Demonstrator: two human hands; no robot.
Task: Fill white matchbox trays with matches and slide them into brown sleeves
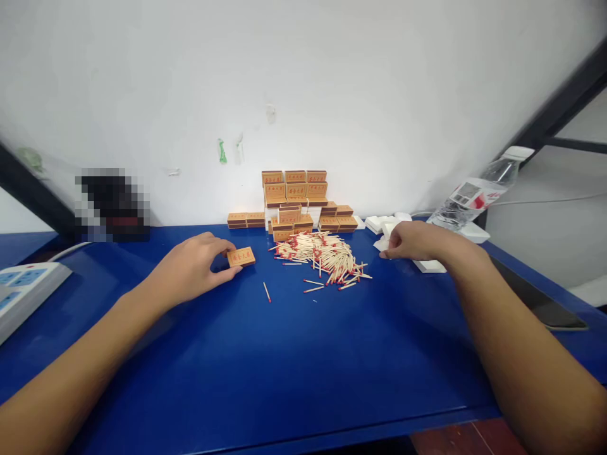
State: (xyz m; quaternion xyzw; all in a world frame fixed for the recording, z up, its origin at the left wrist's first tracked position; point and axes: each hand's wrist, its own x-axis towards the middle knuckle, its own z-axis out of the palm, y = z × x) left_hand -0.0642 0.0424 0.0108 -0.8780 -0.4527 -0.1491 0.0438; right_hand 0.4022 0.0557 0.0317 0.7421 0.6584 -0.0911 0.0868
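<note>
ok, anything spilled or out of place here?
Matches lie heaped loose on the desk rather than boxed; a stray match sits apart, toward the left hand. The heap may be deliberate. A green scrap stuck on the wall looks out of place.

The small orange-yellow cardboard matchbox [241,256] over here carries red lettering and brown sides; those thin pale-cream wooden matchsticks [329,254] have red tips, and the flat tabletop [294,366] is deep blue.

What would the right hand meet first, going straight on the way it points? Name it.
Pointing leftward, the right hand would probably meet the heap of matches first, past the white piece it seems to touch; depth is hard to judge in this single view.
</note>
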